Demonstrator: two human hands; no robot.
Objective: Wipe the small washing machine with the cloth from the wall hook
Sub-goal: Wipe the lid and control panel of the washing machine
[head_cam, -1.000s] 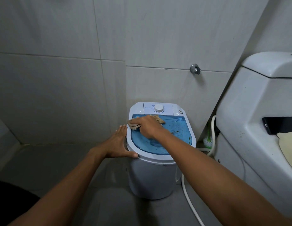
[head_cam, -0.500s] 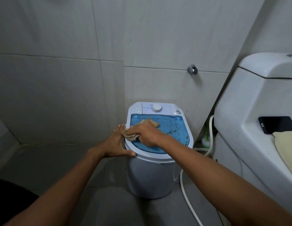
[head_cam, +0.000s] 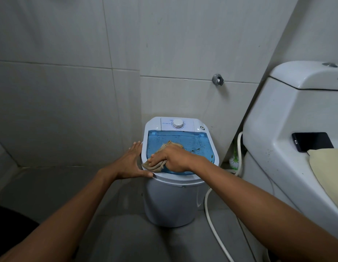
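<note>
A small white washing machine [head_cam: 170, 201] with a speckled blue see-through lid [head_cam: 194, 146] and a white dial stands on the floor against the tiled wall. My right hand [head_cam: 172, 157] presses a crumpled tan cloth [head_cam: 155, 165] onto the lid's near left corner, the cloth spilling over the white rim. My left hand [head_cam: 130, 161] lies flat against the machine's left rim, fingers spread, thumb along the front edge. A metal wall hook [head_cam: 217, 79] sits bare above the machine.
A white toilet [head_cam: 289, 118] fills the right side, with a black phone [head_cam: 311, 141] and a cream towel [head_cam: 330, 173] on it. A white hose [head_cam: 213, 225] runs down the floor between toilet and machine. A green toilet brush [head_cam: 234, 159] stands behind.
My right hand has dragged the cloth from the lid's far left part toward the near left corner. My left hand has stayed on the left rim.
</note>
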